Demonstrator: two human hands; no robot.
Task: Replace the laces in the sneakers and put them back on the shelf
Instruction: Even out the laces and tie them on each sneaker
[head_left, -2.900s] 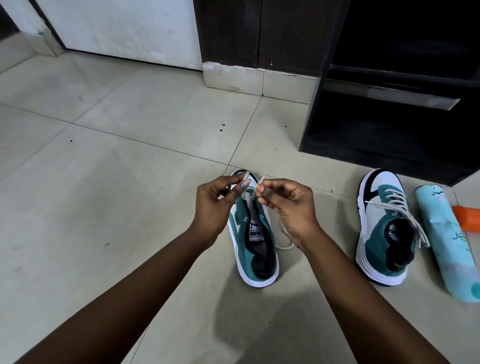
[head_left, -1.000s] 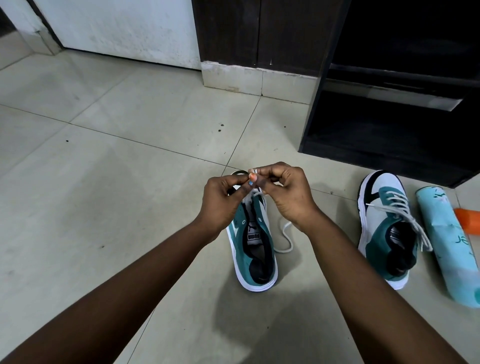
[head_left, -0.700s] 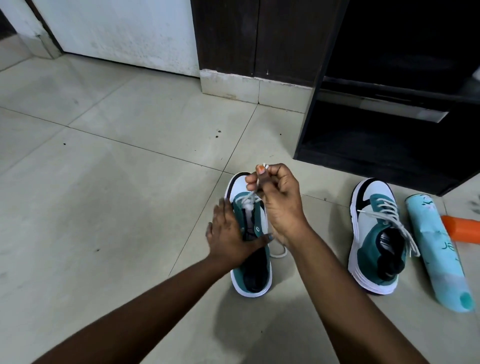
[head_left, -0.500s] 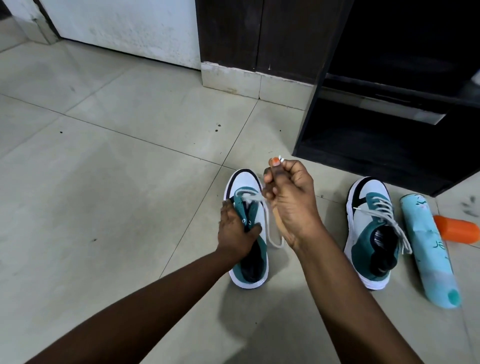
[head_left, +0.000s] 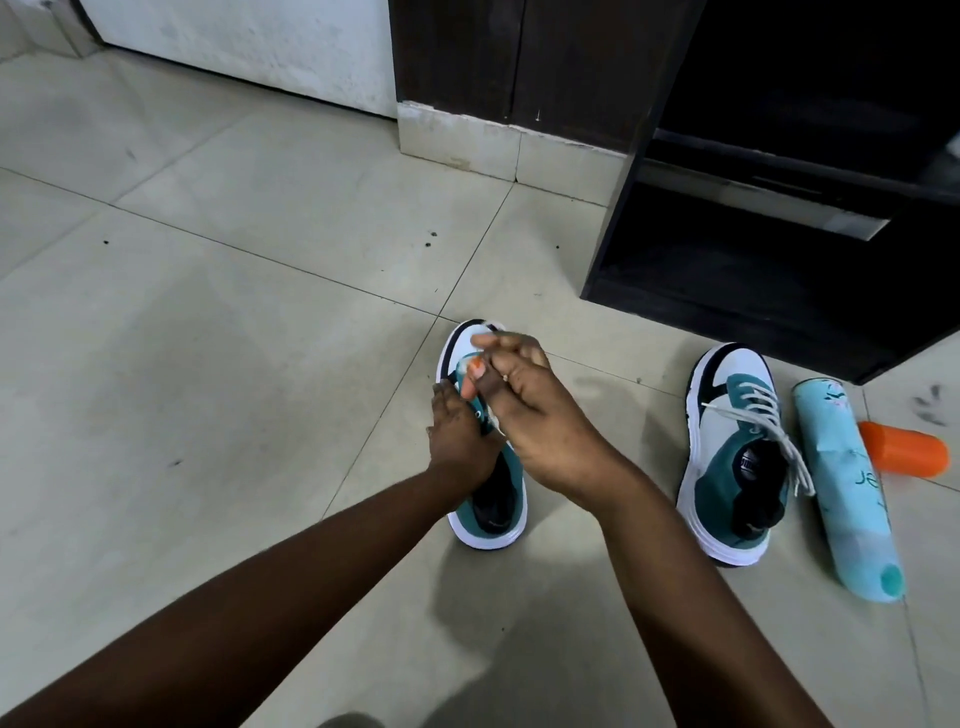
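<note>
right hand (head_left: 540, 415) curls over the near sneaker (head_left: 488, 499), pinching a thin white lace (head_left: 496, 427), mostly hidden. left hand (head_left: 460, 441) grips its teal collar. smooth white toe points away, toward the dark shelf (head_left: 727, 291); the laced sneaker (head_left: 727, 467) lies parallel on glossy tile (head_left: 208, 338).

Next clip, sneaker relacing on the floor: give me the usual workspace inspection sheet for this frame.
Surface: tiled floor, pale, with dark specks.
Job's things: near sneaker under both hands, lace barely visible; second sneaker laced, ends loose, standing apart to the right; dark shelf behind.
Clutter: light blue bottle lying beside the second sneaker; orange cap next to it.
Grippers: left hand holds the near sneaker's upper; right hand is blurred, seemingly pinching the lace.
Cables: nothing seen.
Surroundings: white wall, dark wooden panel.
</note>
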